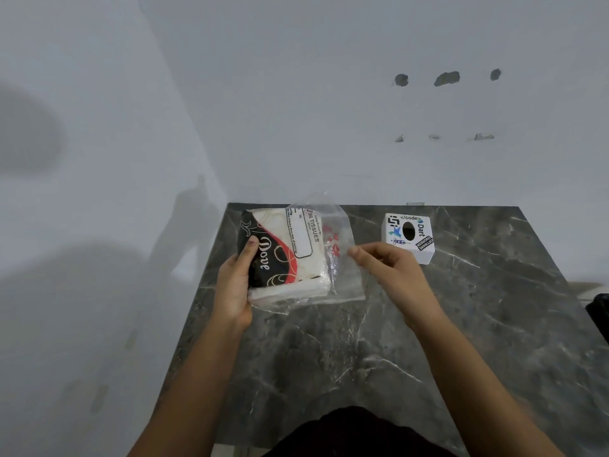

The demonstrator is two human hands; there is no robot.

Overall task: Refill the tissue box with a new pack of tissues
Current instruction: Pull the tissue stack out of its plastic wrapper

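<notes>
A pack of tissues (286,255) in clear plastic with a black, red and white print is held above the dark marble table (461,324). My left hand (234,288) grips its left end, thumb on top. My right hand (389,268) pinches the loose, empty end of the clear wrapper (339,245) at the pack's right side. The tissue box (408,237), a white cube with stickers and a dark oval hole on top, stands on the table at the back, just beyond my right hand.
White walls close the table in on the left and at the back. A dark object (599,311) shows at the right edge of the view. My dark clothing (356,433) is at the bottom edge.
</notes>
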